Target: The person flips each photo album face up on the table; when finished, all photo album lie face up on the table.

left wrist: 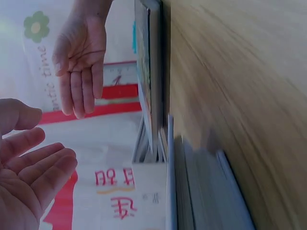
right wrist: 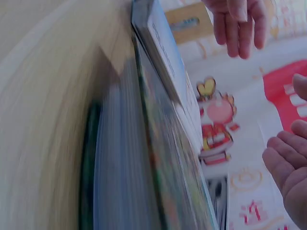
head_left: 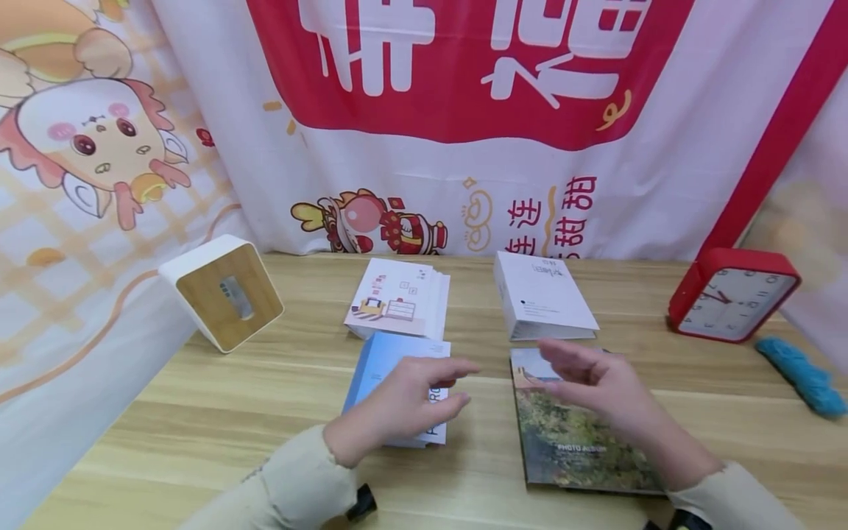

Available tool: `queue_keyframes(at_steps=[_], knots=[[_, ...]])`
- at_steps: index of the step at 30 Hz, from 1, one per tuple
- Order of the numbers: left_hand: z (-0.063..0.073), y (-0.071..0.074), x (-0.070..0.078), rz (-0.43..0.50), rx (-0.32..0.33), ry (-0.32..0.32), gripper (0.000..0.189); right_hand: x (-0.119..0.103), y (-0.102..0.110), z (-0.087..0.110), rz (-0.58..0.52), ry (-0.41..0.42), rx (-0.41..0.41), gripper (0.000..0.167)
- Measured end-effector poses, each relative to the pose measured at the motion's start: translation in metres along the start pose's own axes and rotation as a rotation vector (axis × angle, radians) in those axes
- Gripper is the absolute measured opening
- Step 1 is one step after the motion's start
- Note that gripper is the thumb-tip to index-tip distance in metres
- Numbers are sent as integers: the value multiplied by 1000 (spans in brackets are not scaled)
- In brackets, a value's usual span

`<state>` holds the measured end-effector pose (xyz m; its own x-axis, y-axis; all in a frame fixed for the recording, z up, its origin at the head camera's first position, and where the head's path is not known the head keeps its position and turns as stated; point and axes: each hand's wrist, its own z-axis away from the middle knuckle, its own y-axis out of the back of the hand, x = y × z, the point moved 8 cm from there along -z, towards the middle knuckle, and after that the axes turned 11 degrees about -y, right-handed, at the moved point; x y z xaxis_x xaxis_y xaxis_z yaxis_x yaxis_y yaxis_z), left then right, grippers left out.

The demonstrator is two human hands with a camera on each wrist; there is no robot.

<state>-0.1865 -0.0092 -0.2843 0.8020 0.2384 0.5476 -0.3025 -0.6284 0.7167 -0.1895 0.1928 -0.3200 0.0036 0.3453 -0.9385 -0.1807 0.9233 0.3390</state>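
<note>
My left hand (head_left: 411,397) hovers over a blue-covered album (head_left: 383,361), its fingers loosely extended and its thumb apart from them. Over a photo album (head_left: 563,449) with a leafy landscape cover is my right hand (head_left: 609,390), palm turned inward. Both hands face each other across a gap, holding nothing. The left wrist view shows the left palm (left wrist: 24,182) above the thick page edges of the blue album (left wrist: 192,191). In the right wrist view, the right fingers (right wrist: 283,153) stay apart from the landscape album (right wrist: 120,158) beneath.
Behind the blue album lies a white illustrated album (head_left: 391,294), and behind the landscape album another white album (head_left: 543,294). A white box with a wooden face (head_left: 225,294) stands left. At right are a red clock (head_left: 735,294) and a teal bundle (head_left: 801,375). Printed curtains (head_left: 464,162) hang behind.
</note>
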Motion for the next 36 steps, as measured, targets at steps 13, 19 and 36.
queue_keyframes(at_steps=[13, 19, 36], knots=[[-53, -59, 13, 30, -219, 14, 47, 67, 66, 22, -97, -3, -259, 58], [-72, -94, 24, 24, -347, -1, 51, 99, 86, 33, 76, -56, -299, 71], [-99, -174, 27, -109, -613, 23, 53, 144, 77, 57, -157, -327, -660, 74]])
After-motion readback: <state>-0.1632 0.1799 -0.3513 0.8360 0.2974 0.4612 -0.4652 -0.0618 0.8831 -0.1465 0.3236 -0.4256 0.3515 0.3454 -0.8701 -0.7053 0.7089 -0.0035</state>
